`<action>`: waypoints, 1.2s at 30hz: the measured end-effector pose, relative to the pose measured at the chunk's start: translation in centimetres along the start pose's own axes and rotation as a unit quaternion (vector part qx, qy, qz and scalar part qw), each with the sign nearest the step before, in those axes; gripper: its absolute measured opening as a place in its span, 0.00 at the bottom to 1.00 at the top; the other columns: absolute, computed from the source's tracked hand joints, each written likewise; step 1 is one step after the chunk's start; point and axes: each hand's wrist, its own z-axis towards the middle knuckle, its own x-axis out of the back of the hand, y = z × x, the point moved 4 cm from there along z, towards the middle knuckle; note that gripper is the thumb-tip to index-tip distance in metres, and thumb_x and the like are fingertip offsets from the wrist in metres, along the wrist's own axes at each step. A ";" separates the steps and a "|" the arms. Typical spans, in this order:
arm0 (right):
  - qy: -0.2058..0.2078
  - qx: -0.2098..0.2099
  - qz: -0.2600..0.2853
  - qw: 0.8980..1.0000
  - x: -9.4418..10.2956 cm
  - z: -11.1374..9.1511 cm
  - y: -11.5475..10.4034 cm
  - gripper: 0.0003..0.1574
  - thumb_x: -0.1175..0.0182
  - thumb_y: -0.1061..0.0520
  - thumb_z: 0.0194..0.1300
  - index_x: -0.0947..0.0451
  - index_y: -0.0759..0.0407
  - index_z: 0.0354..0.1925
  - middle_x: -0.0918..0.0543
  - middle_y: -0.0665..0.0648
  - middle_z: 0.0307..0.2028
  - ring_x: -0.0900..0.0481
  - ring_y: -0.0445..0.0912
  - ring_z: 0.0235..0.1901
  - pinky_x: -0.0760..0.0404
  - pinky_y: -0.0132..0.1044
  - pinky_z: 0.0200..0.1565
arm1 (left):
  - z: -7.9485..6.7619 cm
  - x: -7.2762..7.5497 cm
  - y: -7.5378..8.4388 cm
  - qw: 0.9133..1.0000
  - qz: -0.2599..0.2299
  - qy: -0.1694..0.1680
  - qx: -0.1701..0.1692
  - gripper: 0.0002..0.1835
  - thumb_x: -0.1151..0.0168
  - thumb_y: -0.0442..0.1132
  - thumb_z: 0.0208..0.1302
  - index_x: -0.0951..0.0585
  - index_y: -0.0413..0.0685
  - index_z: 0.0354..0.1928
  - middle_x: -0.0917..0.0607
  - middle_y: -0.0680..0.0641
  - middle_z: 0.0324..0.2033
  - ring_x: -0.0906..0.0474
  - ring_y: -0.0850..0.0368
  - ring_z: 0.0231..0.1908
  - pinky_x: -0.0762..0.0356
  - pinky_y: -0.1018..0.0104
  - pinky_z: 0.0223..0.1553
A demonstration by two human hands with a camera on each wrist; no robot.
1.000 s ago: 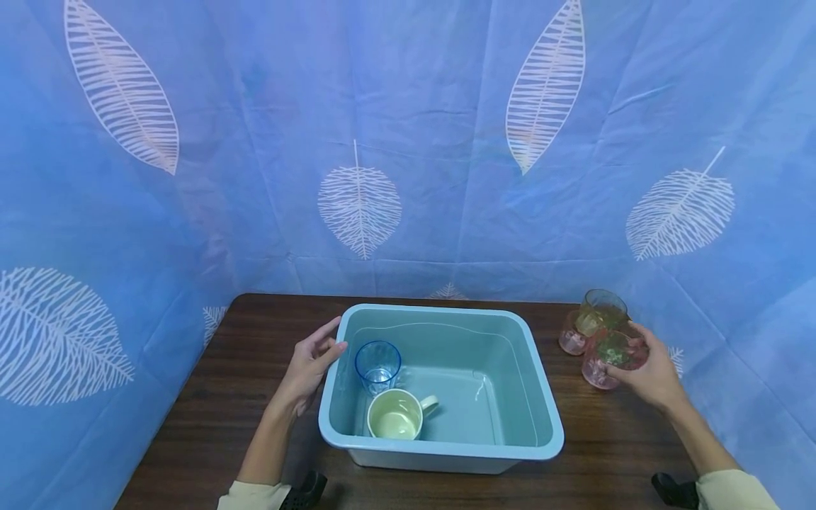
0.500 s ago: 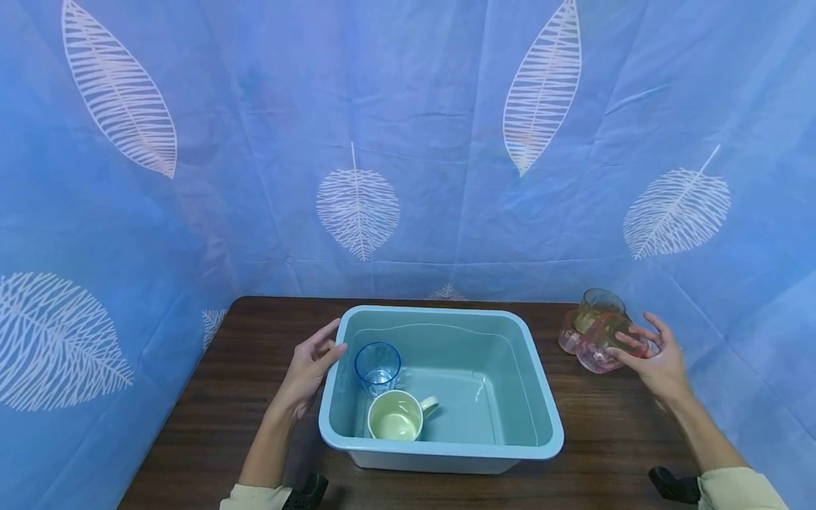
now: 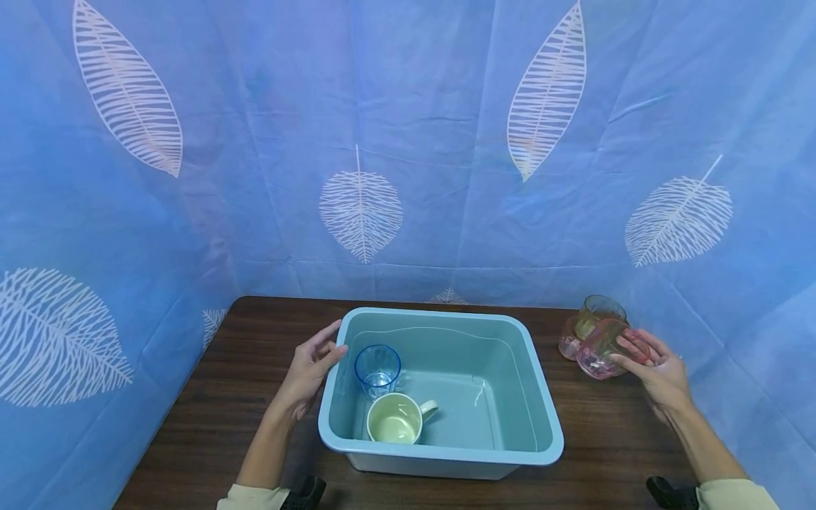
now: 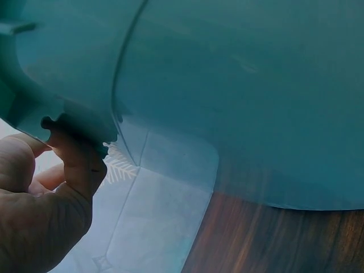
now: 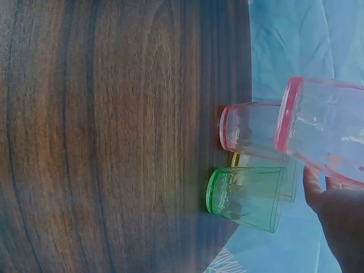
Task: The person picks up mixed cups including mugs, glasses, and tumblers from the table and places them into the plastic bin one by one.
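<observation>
My left hand (image 3: 306, 372) grips the left rim of a pale blue-green plastic basin (image 3: 446, 350), thumb on top and fingers curled under the lip in the left wrist view. Inside the basin, at its left, a clear blue-rimmed glass (image 3: 377, 368) stands behind a pale green mug (image 3: 395, 419). My right hand (image 3: 666, 379) holds a pink glass (image 5: 327, 128), tilted and raised off the table. Close beyond it in the right wrist view stand another pink glass (image 5: 250, 131), a green glass (image 5: 250, 196) and a partly hidden yellow one (image 5: 236, 162).
Everything stands on a dark brown wooden table (image 3: 255, 333). Behind it and along both sides hangs a blue cloth (image 3: 446, 212) printed with white leaves. The basin's right rim lies between the mug and the glasses on the right.
My right hand has lifted the pink glass from among the others and tipped it, its fingers shifting around the glass. My left hand and the basin stay where they were.
</observation>
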 end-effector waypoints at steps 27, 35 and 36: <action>-0.012 0.017 0.037 0.999 -0.2 0.0 -0.7 0.37 0.45 0.86 0.61 0.22 0.56 0.58 0.12 0.50 0.52 0.15 0.38 0.53 0.21 0.20 0.36 | 0.0 0.0 0.1 1.000 0.008 0.006 0.003 0.31 0.39 0.36 0.76 0.34 0.40 0.77 0.15 0.37 0.38 0.16 0.51 0.36 0.13 0.62 0.40; -0.023 0.018 0.048 0.998 -0.5 0.0 -1.1 0.39 0.47 0.87 0.62 0.24 0.55 0.62 0.15 0.51 0.55 0.16 0.39 0.54 0.17 0.27 0.49 | 0.0 0.0 -0.1 1.000 0.006 0.003 0.003 0.31 0.39 0.36 0.76 0.35 0.40 0.77 0.15 0.37 0.38 0.16 0.50 0.37 0.12 0.59 0.43; -0.024 0.018 0.046 0.998 -0.5 0.0 -1.1 0.40 0.47 0.87 0.62 0.24 0.55 0.62 0.16 0.52 0.55 0.16 0.40 0.54 0.17 0.27 0.49 | 0.0 0.0 -0.1 1.000 0.005 0.002 0.003 0.32 0.39 0.36 0.76 0.35 0.40 0.77 0.15 0.37 0.38 0.16 0.50 0.38 0.12 0.59 0.43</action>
